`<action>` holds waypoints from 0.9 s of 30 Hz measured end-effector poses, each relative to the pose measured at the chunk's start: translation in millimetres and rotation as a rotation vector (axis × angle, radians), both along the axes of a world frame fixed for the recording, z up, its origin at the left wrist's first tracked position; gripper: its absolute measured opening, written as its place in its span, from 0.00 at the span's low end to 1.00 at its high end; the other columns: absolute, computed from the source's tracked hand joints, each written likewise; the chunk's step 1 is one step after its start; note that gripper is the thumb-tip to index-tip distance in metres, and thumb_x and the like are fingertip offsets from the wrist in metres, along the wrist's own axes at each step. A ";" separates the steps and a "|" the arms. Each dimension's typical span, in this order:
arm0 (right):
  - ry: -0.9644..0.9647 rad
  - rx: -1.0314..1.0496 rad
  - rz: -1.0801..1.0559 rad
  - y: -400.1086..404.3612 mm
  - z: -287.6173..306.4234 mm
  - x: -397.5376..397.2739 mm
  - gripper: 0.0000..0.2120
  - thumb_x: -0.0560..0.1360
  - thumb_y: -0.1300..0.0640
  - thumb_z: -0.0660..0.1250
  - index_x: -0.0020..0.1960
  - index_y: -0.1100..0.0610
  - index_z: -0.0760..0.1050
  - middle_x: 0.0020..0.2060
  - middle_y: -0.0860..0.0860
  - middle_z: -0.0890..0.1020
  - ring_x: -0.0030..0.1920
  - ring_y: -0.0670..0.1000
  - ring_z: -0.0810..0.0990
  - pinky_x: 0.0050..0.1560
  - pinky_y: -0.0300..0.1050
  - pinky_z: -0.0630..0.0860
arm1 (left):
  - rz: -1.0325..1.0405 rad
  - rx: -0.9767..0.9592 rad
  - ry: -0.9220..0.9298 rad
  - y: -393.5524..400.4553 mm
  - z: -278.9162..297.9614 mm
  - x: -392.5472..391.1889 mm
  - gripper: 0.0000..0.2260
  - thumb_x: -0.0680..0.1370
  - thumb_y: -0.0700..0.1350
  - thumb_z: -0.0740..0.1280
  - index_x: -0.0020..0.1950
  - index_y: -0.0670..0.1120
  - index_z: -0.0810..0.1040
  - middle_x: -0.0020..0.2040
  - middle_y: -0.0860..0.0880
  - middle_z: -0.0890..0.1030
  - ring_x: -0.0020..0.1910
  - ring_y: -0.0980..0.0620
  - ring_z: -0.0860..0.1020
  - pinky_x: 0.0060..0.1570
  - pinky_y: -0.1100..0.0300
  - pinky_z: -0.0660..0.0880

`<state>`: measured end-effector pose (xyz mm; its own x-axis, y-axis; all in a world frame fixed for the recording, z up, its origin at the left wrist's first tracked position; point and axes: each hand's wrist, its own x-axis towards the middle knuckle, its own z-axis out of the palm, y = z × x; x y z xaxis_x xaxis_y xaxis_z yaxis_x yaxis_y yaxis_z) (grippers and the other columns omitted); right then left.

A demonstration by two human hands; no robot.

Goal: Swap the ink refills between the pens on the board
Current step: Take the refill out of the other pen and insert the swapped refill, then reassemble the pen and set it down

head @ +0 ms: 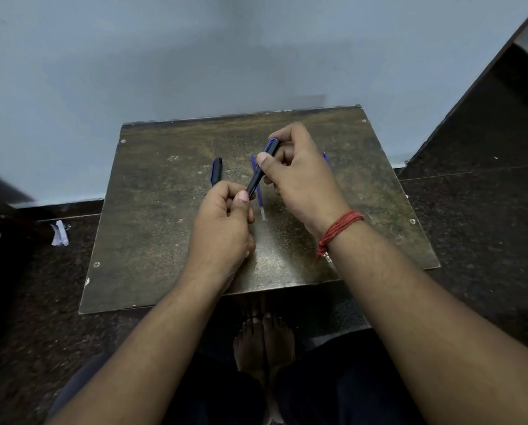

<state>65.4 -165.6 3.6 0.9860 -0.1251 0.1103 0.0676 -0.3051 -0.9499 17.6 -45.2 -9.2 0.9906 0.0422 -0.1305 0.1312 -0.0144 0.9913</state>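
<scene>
Bare feet [264, 342] below board [152, 240]

Left hand [224, 223] and right hand [299, 176] raised, fingers pinched closed

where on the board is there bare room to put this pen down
Free: the left part of the board, left of the pen cap, and the near right corner beside the right hand's wrist. Crowded: the middle, where the loose refill lies under the held pen and beside the left hand.
</scene>
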 end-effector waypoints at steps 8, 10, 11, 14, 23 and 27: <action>-0.011 -0.087 -0.086 17.5 0.5 -8.4 0.14 0.75 0.55 0.72 0.56 0.55 0.71 0.35 0.51 0.80 0.35 0.51 0.81 0.40 0.51 0.78 | -0.001 0.028 -0.052 -4.4 2.1 3.0 0.08 0.85 0.43 0.56 0.50 0.43 0.72 0.39 0.47 0.76 0.18 0.52 0.70 0.20 0.60 0.66; -0.011 -0.095 -0.121 17.2 1.7 -8.6 0.11 0.74 0.54 0.72 0.50 0.55 0.71 0.35 0.52 0.81 0.34 0.51 0.81 0.38 0.49 0.78 | -0.017 0.022 -0.056 -4.8 2.1 2.7 0.08 0.85 0.43 0.56 0.52 0.41 0.72 0.39 0.45 0.76 0.19 0.53 0.71 0.22 0.57 0.70; -0.004 -0.084 -0.135 14.7 3.1 -7.7 0.10 0.74 0.54 0.72 0.49 0.55 0.71 0.34 0.52 0.81 0.33 0.50 0.81 0.37 0.47 0.77 | -0.029 0.024 -0.060 -5.4 2.1 2.2 0.08 0.85 0.43 0.57 0.53 0.40 0.72 0.39 0.45 0.76 0.20 0.54 0.72 0.22 0.56 0.72; 0.006 0.018 -0.196 -2.5 7.6 -0.7 0.08 0.74 0.53 0.71 0.45 0.53 0.72 0.31 0.49 0.78 0.32 0.50 0.80 0.36 0.51 0.80 | -0.066 0.048 -0.085 -5.9 1.6 -0.9 0.07 0.85 0.45 0.58 0.54 0.44 0.74 0.37 0.45 0.77 0.23 0.52 0.75 0.23 0.55 0.75; 0.140 -0.618 -0.205 -58.3 2.1 5.2 0.07 0.74 0.50 0.68 0.47 0.53 0.75 0.42 0.51 0.81 0.44 0.54 0.80 0.43 0.47 0.76 | 0.105 0.164 -0.304 22.0 7.6 13.1 0.07 0.82 0.43 0.63 0.50 0.55 0.74 0.45 0.47 0.79 0.32 0.57 0.75 0.27 0.62 0.75; 0.184 -0.881 -0.182 -52.4 3.7 3.5 0.10 0.76 0.50 0.65 0.53 0.54 0.73 0.45 0.53 0.79 0.43 0.56 0.75 0.42 0.48 0.72 | 0.284 0.237 -0.318 46.2 6.6 23.8 0.05 0.80 0.45 0.63 0.50 0.56 0.73 0.48 0.44 0.78 0.38 0.51 0.76 0.28 0.60 0.75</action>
<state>68.9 -218.0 7.3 0.9709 -0.2248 0.0828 -0.1812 -0.9151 -0.3602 41.4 1.0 -2.5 0.9248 0.3085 0.2228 -0.1464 -0.2520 0.9566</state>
